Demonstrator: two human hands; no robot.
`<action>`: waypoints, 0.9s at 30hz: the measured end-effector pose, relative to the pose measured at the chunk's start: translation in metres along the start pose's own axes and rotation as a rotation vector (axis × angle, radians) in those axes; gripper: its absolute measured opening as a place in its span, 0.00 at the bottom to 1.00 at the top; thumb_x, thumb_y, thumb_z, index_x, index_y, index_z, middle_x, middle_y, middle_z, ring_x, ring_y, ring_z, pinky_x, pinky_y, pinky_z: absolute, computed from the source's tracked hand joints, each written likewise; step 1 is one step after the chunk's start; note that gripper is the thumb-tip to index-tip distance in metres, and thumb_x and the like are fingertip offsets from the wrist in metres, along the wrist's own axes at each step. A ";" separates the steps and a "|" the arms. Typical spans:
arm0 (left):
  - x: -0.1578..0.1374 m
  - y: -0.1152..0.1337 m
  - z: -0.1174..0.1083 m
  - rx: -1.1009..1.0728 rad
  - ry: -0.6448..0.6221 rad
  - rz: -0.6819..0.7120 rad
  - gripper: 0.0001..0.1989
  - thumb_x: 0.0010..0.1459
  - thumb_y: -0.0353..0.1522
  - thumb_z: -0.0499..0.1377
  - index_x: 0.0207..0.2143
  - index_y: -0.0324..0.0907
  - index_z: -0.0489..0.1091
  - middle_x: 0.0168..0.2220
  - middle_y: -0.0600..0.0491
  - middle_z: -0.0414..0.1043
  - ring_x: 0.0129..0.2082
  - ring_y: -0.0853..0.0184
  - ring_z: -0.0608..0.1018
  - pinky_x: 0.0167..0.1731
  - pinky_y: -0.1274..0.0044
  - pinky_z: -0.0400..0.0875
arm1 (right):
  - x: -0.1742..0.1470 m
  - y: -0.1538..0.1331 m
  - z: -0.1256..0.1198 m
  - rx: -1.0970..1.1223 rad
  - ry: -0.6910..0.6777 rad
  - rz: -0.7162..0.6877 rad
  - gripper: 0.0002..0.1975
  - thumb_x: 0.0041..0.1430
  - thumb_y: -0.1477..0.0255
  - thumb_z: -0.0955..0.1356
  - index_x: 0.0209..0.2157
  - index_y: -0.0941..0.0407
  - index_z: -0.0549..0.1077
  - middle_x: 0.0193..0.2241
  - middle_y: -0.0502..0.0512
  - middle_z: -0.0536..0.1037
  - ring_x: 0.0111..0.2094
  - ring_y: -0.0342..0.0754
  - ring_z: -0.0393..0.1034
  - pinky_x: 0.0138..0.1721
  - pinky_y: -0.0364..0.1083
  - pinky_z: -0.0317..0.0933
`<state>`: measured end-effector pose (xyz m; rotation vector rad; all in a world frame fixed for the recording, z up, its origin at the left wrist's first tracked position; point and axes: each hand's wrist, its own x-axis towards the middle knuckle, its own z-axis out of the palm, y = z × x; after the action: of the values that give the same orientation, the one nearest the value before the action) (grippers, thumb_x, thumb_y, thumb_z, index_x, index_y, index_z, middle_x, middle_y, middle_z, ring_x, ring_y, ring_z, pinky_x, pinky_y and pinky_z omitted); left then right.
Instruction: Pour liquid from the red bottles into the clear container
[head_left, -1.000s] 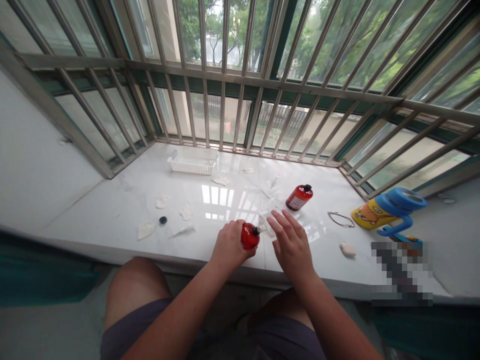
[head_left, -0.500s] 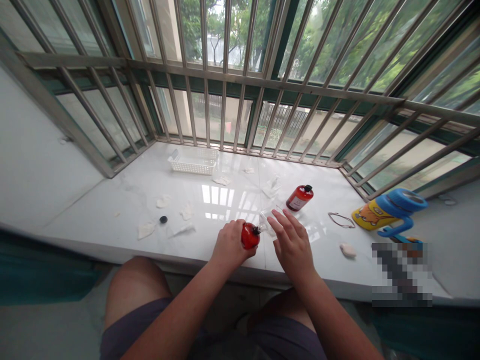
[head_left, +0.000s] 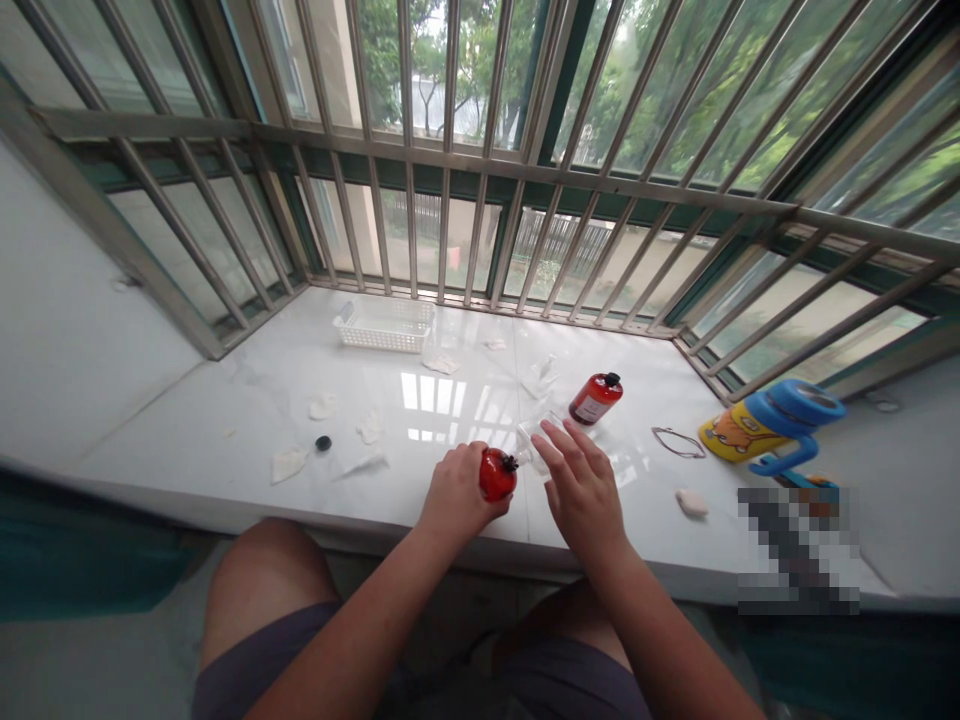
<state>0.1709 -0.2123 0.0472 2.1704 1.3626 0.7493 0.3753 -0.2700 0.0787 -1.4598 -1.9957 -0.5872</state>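
My left hand (head_left: 457, 492) grips a small red bottle (head_left: 497, 474), tilted so its dark open neck points right. My right hand (head_left: 581, 490) is beside it, holding a small clear container (head_left: 531, 446) at the bottle's mouth, fingers partly spread. Both hands hover over the front part of a white marble sill (head_left: 225, 420). A second red bottle (head_left: 595, 397) with a black cap lies on the sill behind my right hand. A small black cap (head_left: 323, 442) rests on the sill to the left.
A white plastic basket (head_left: 385, 324) stands at the back. Several crumpled white wipes (head_left: 289, 462) lie scattered. A wire loop (head_left: 678, 441), a white lump (head_left: 691, 502) and a yellow-and-blue cup (head_left: 769, 421) sit to the right. Metal window bars (head_left: 465, 170) enclose the sill.
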 end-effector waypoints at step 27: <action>0.001 -0.001 0.000 -0.017 0.001 -0.019 0.30 0.47 0.38 0.74 0.51 0.46 0.68 0.49 0.48 0.75 0.49 0.52 0.78 0.52 0.62 0.73 | 0.007 0.004 -0.005 -0.029 -0.001 -0.043 0.35 0.67 0.86 0.64 0.70 0.47 0.64 0.66 0.55 0.74 0.71 0.59 0.61 0.66 0.59 0.60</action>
<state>0.1704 -0.2111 0.0473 2.1418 1.3708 0.7521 0.3783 -0.2676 0.0870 -1.4371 -2.0317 -0.6364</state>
